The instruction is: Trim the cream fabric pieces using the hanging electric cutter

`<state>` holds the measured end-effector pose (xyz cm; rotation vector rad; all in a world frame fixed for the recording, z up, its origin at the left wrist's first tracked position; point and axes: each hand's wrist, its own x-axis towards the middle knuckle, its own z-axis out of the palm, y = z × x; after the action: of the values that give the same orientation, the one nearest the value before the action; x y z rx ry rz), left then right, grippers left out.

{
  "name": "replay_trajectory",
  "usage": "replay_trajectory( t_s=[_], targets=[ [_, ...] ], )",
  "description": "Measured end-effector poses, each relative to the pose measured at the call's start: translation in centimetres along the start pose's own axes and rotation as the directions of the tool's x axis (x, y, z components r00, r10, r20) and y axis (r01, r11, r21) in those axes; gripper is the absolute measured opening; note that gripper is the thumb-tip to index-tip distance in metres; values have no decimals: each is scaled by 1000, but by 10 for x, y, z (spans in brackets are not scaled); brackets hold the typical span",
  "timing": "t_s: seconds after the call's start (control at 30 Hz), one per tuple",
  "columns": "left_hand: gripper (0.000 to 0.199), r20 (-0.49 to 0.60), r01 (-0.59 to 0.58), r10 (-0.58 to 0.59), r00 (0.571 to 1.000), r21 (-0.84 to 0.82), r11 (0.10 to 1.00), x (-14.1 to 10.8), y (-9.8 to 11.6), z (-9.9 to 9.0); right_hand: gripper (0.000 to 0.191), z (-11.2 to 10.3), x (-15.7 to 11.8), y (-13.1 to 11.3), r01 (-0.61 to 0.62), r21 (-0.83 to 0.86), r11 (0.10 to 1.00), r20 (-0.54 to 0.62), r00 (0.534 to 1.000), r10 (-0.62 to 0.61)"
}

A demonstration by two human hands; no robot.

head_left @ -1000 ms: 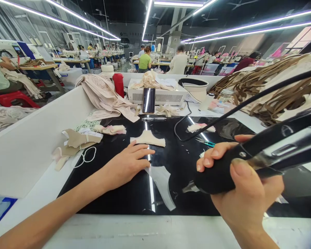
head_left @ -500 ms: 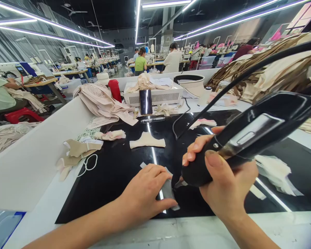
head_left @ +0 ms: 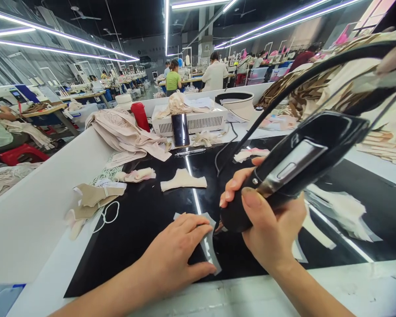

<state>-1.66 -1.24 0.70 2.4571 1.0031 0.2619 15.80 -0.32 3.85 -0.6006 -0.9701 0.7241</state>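
My left hand (head_left: 180, 248) lies on a translucent grey curved piece (head_left: 208, 246), thumb and fingers spread and pressing it to the black board (head_left: 135, 246). My right hand (head_left: 267, 224) is wrapped round a black corded electric cutter (head_left: 293, 158) with a silver panel on its side. Its rounded nose points down and left, and the small metal tip (head_left: 219, 227) is close beside the grey piece's right edge; whether they touch I cannot tell. A cream shaped fabric piece (head_left: 183, 179) lies beyond my left hand. White and translucent pieces (head_left: 341, 211) lie right of my right hand.
A phone (head_left: 180, 130) leans against a white vented box (head_left: 198, 121). Pale fabric strips (head_left: 122, 134) and a red cylinder (head_left: 140, 116) stand left of it. Beige scraps (head_left: 94, 200) lie at the board's left edge. The black cord (head_left: 267, 119) arches overhead; fabric stacks (head_left: 343, 88) rise at right.
The cutter's tip and my right hand have shifted left in view, along with most of the scene. The cutter's tip still sits by the grey piece, and my left hand still presses it.
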Motion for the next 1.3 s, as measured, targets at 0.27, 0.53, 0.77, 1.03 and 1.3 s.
replay_trajectory(
  t_s=[0.27, 0.53, 0.77, 1.03, 1.3],
  targets=[
    [68, 20, 7, -7, 1000, 19, 1000, -1, 1, 0, 35, 2, 0, 8, -29, 30, 999, -20, 999, 29],
    [68, 13, 13, -13, 1000, -1, 1000, 0, 1, 0, 40, 3, -2, 4, -25, -6, 1000, -28, 999, 25],
    [68, 0, 7, -7, 1000, -24, 1000, 0, 0, 0, 41, -3, -11, -1, -21, 75, 997, 59, 998, 17],
    [67, -16, -19, 19, 1000, -38, 999, -2, -1, 0, 37, 0, -14, -4, -48, 56, 997, 46, 998, 45],
    [69, -3, -25, 25, 1000, -71, 997, -2, -2, -1, 39, -6, -23, -19, -76, 69, 995, 81, 994, 70]
  ],
)
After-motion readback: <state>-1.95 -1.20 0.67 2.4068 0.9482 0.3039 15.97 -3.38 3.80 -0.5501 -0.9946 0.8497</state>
